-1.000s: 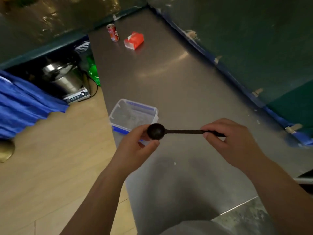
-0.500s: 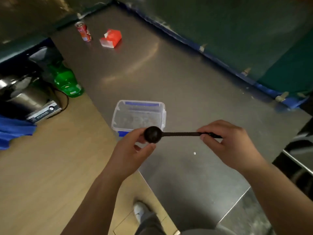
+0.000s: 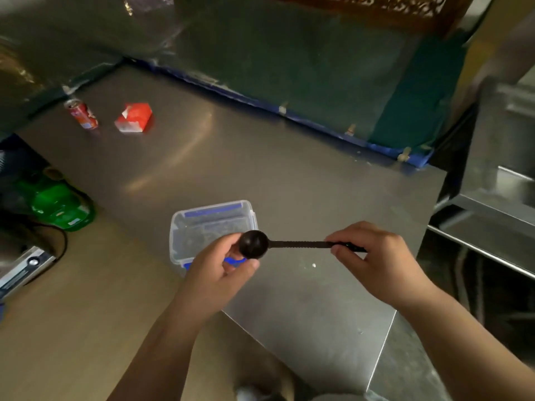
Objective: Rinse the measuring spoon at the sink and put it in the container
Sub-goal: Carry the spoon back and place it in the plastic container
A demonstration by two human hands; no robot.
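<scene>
I hold a black measuring spoon (image 3: 292,244) level above the steel counter (image 3: 260,169). My right hand (image 3: 376,261) pinches the end of its handle. My left hand (image 3: 220,273) cups the round bowl between thumb and fingers. Just behind my left hand, a clear plastic container (image 3: 211,224) with blue clips sits lidless on the counter near its left edge. Part of a steel sink unit (image 3: 498,198) shows at the right edge of the view.
A red drink can (image 3: 82,114) and a red carton (image 3: 134,117) stand at the counter's far left corner. On the wooden floor to the left are a green bottle (image 3: 60,206) and a metal appliance (image 3: 20,264). A dark gap separates counter and sink unit.
My view has swung to the right, bringing the sink unit into sight. Both hands keep the same hold on the spoon, in front of the container.
</scene>
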